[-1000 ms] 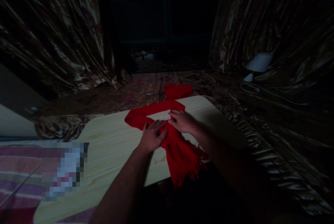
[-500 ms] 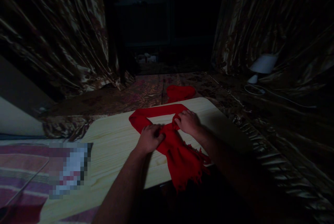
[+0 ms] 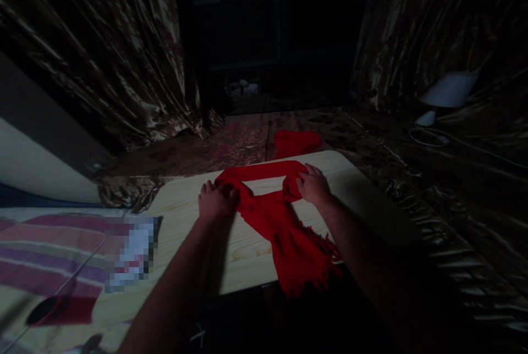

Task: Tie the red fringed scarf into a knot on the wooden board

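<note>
A red fringed scarf [image 3: 270, 212] lies looped on a light wooden table [image 3: 243, 249], its ends crossing in the middle. Its fringed end hangs over the near edge. My left hand [image 3: 216, 201] has its fingers curled on the left corner of the loop, its thumb on the cloth. On the opposite side, my right hand [image 3: 314, 184] grips the loop's right bend. Some of the scarf under both hands is hidden by the fingers.
Another red cloth bundle [image 3: 296, 142] sits past the far edge. A blurred packet [image 3: 134, 255] lies at the table's left side, over a striped bedspread [image 3: 53, 244]. A lamp [image 3: 449, 90] with a cord stands at the right. Patterned curtains [image 3: 148, 68] hang behind.
My left hand has moved left and away from me, from the crossing to the loop's left corner. My right hand stays on the right bend. The view has shifted slightly.
</note>
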Action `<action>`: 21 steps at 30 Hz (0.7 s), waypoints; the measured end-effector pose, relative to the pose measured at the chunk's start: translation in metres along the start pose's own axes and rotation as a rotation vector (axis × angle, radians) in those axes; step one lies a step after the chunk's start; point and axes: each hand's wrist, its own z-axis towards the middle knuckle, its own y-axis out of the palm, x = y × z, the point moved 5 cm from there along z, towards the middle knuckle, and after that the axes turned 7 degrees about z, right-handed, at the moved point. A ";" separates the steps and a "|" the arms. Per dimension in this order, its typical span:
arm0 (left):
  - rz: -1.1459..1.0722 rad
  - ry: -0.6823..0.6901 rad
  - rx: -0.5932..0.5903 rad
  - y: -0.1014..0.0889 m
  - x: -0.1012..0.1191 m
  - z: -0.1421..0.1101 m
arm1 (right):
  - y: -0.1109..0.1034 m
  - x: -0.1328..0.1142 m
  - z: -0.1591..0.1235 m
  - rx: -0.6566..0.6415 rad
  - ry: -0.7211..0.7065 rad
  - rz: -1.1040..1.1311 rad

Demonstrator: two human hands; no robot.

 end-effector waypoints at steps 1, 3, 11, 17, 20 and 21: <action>0.006 -0.043 -0.025 0.004 -0.007 0.002 | 0.001 0.001 0.000 -0.009 0.008 0.000; -0.003 -0.094 -0.064 0.012 -0.014 0.004 | 0.003 0.000 0.001 -0.034 0.010 0.003; -0.058 -0.032 -0.074 0.018 -0.008 0.003 | 0.001 0.008 0.011 -0.023 0.093 0.042; -0.072 -0.039 -0.052 0.014 -0.010 0.001 | 0.008 0.026 0.030 0.026 0.090 0.139; -0.093 -0.042 -0.037 0.014 -0.012 0.001 | 0.011 0.035 0.033 0.076 0.096 0.195; -0.098 -0.046 -0.031 0.015 -0.013 0.001 | 0.011 0.037 0.032 0.106 0.100 0.217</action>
